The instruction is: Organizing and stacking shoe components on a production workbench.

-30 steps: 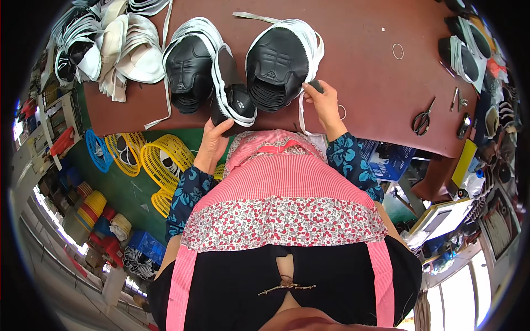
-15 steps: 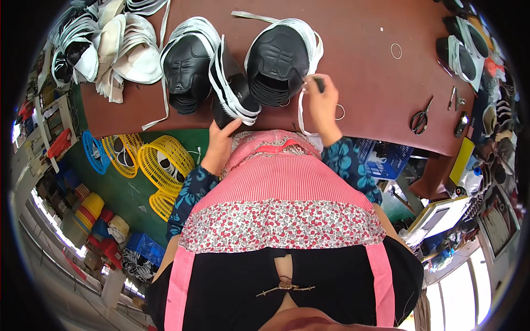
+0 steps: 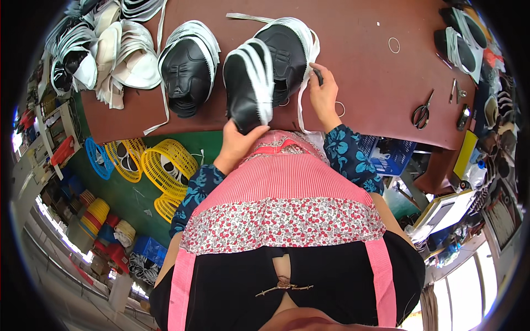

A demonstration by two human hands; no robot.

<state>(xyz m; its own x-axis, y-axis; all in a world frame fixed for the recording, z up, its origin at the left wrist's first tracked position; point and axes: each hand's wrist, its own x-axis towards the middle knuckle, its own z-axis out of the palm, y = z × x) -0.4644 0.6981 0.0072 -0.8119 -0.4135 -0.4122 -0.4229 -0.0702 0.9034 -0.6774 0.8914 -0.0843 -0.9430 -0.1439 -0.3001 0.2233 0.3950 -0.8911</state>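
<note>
Black shoe uppers [image 3: 242,91] | now swung up, partly hiding the stack [image 3: 287,47] behind | left hand [image 3: 240,144] pinching their near end | right hand [image 3: 324,95] gripping small dark tool [image 3: 318,76] (kind unclear)

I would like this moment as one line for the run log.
left hand: holding white-edged black shoe parts | right hand: holding small dark object | scissors: lying on brown table

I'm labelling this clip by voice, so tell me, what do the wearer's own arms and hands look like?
The left hand and right hand are without gloves. Dark navy sleeves with a large, lighter-blue flower print cover both forearms, the left sleeve and right sleeve matching and ending near the wrists. Above them, some bare arm shows.
</note>
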